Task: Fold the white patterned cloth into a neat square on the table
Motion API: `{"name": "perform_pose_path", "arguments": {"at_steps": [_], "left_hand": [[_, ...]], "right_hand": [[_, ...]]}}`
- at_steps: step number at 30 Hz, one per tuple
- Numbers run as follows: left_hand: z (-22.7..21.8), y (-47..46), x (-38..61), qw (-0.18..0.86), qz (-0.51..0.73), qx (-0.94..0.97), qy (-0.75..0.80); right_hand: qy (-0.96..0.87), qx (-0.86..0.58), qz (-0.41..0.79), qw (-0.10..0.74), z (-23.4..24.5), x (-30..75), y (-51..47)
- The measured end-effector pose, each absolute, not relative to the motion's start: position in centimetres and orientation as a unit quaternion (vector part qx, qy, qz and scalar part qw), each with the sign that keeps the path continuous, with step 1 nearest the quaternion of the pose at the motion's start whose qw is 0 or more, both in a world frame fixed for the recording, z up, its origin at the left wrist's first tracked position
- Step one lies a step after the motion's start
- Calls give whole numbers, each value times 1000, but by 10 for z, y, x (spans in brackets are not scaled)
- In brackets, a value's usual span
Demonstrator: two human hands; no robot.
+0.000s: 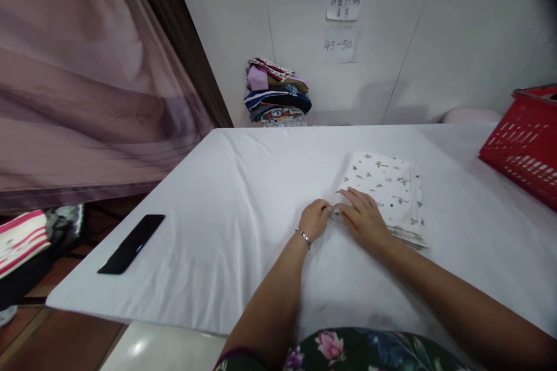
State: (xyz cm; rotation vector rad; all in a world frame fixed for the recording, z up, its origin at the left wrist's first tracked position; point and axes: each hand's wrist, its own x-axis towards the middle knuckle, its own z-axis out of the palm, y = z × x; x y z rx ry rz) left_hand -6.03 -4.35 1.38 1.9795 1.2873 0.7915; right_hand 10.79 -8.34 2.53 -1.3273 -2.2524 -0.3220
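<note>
A white cloth (pixel 385 182) printed with small plant motifs lies folded in several layers on the white-covered table. Its near left end is turned into a small roll (pixel 336 213). My left hand (pixel 315 218), a bracelet on its wrist, is closed on the outer left end of that roll. Spread over the cloth just right of the roll is my right hand (pixel 365 221), its fingers apart and its thumb side against the rolled part. The underside of the roll is hidden by my hands.
A black phone-like slab (pixel 131 243) lies at the table's left. Folded clothes (pixel 278 93) are stacked beyond the far edge, below paper notes (pixel 342 7) on the wall. A red basket (pixel 524 142) stands at the right; a curtain (pixel 87 75) hangs at the left.
</note>
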Motion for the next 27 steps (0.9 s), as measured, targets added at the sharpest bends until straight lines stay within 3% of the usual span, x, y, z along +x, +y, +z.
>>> {"name": "perform_pose_path", "arguments": {"at_steps": [19, 27], "left_hand": [[11, -50, -59, 272, 353, 775, 447], [18, -55, -56, 195, 333, 788, 480]], "right_hand": [[-846, -464, -128, 230, 26, 97, -76], [-854, -425, -90, 286, 30, 98, -75]]}}
